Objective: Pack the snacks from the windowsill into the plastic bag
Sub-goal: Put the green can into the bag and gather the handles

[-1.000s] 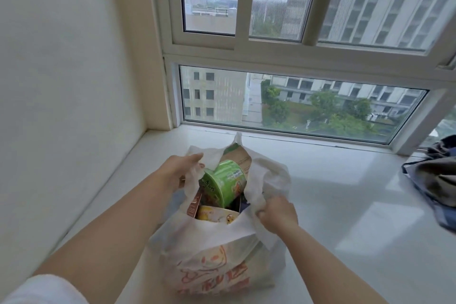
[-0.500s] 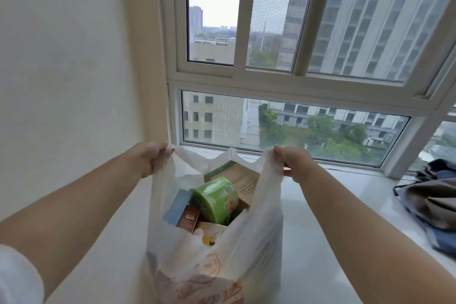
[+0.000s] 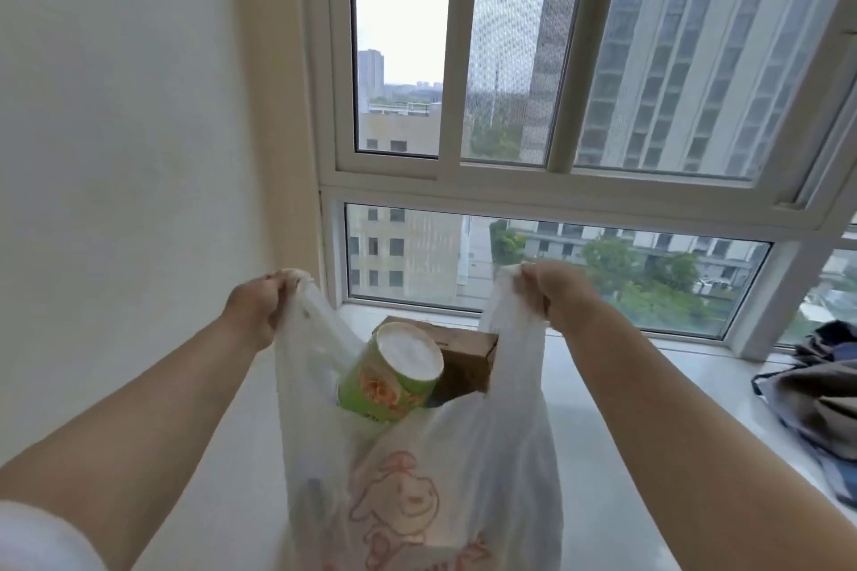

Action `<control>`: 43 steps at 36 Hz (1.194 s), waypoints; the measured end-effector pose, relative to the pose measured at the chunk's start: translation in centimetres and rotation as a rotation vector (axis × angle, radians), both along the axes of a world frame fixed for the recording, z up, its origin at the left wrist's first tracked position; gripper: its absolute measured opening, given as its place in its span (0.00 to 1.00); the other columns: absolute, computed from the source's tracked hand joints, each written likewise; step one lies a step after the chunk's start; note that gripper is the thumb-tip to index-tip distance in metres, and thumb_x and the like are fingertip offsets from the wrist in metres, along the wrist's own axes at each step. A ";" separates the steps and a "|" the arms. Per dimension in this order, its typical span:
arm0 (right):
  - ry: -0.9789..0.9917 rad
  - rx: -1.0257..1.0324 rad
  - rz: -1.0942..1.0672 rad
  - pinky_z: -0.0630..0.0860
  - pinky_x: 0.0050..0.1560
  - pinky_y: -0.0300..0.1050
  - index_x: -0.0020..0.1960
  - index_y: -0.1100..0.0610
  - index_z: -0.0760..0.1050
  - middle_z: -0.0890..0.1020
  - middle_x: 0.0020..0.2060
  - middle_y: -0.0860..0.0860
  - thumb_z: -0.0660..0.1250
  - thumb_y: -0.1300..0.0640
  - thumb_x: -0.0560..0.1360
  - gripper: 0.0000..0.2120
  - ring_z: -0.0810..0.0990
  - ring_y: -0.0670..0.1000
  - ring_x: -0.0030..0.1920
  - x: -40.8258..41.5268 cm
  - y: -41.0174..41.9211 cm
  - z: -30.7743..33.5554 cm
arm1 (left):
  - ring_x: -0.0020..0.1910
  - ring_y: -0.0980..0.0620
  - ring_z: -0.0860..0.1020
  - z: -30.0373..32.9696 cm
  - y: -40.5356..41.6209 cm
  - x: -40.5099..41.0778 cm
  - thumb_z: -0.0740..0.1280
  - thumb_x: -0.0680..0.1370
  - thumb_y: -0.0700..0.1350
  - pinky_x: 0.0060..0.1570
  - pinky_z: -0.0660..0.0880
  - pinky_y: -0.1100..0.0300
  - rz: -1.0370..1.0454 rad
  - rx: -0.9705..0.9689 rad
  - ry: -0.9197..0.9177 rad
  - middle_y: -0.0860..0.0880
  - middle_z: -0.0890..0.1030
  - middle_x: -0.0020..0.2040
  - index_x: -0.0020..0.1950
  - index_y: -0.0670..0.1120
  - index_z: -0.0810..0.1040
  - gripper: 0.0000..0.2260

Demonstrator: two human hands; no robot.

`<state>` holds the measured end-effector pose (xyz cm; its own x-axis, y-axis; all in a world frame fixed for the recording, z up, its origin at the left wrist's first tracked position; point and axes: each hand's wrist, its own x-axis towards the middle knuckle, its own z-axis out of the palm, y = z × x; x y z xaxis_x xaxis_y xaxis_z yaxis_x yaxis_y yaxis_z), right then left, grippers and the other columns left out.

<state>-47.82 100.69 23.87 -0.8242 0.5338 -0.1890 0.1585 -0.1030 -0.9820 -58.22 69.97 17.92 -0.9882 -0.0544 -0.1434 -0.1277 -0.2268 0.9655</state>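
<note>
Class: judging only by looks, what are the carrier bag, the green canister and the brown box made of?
Plastic bag: thin, translucent white film, crinkled. Green canister: probably printed card, pale foil-like end. Brown box: matte cardboard, seemingly.

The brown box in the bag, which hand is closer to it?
Right. The right hand grips the handle just above the brown box; the left hand is farther, beyond the green can.

Your left hand [image 3: 254, 310] and right hand [image 3: 554, 292] each grip a handle of the white plastic bag [image 3: 417, 468]. A tilted green can [image 3: 388, 373] and a brown box [image 3: 466, 355] poke out above the windowsill [image 3: 617, 408].
</note>
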 end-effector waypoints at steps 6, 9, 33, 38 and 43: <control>-0.018 0.107 -0.227 0.69 0.45 0.47 0.32 0.57 0.69 0.79 0.45 0.63 0.62 0.61 0.77 0.15 0.73 0.54 0.43 1.6 4.3 -2.6 | 0.33 0.53 0.78 0.5 4.1 1.7 0.64 0.79 0.38 0.30 0.77 0.64 -0.178 -0.063 0.066 0.48 0.81 0.34 0.44 0.42 0.80 0.06; -0.036 0.075 -0.265 0.69 0.38 0.44 0.34 0.58 0.70 0.74 0.32 0.56 0.63 0.61 0.76 0.12 0.70 0.52 0.33 2.3 5.0 -4.0 | 0.29 0.54 0.79 -0.1 5.2 2.0 0.62 0.80 0.41 0.30 0.77 0.63 -0.213 0.042 0.017 0.50 0.82 0.31 0.44 0.44 0.79 0.08; 0.116 0.060 -0.233 0.69 0.36 0.43 0.37 0.61 0.80 0.76 0.34 0.59 0.63 0.57 0.78 0.14 0.71 0.54 0.35 2.3 4.0 -7.0 | 0.30 0.60 0.71 -2.3 7.3 -0.5 0.61 0.81 0.40 0.31 0.69 0.70 0.110 0.146 -0.093 0.51 0.76 0.34 0.51 0.44 0.77 0.05; -0.064 -0.029 -0.296 0.72 0.45 0.46 0.58 0.68 0.76 0.80 0.50 0.60 0.66 0.59 0.76 0.15 0.75 0.54 0.45 2.2 6.3 -7.2 | 0.34 0.56 0.74 -3.7 5.9 -0.7 0.63 0.80 0.40 0.38 0.71 0.64 0.151 -0.052 -0.092 0.49 0.77 0.36 0.56 0.40 0.78 0.08; -0.299 0.011 0.134 0.78 0.31 0.43 0.58 0.65 0.76 0.81 0.42 0.57 0.67 0.58 0.76 0.14 0.79 0.53 0.39 2.0 6.1 -5.0 | 0.27 0.57 0.77 -1.2 6.7 0.0 0.66 0.79 0.46 0.35 0.73 0.62 -0.057 -0.202 -0.004 0.48 0.79 0.35 0.52 0.38 0.78 0.10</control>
<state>-45.81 106.80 18.85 -0.7961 0.4277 -0.4282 0.4517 -0.0511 -0.8907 -58.20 76.67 16.74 -0.9899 -0.0269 -0.1392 -0.1387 -0.0210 0.9901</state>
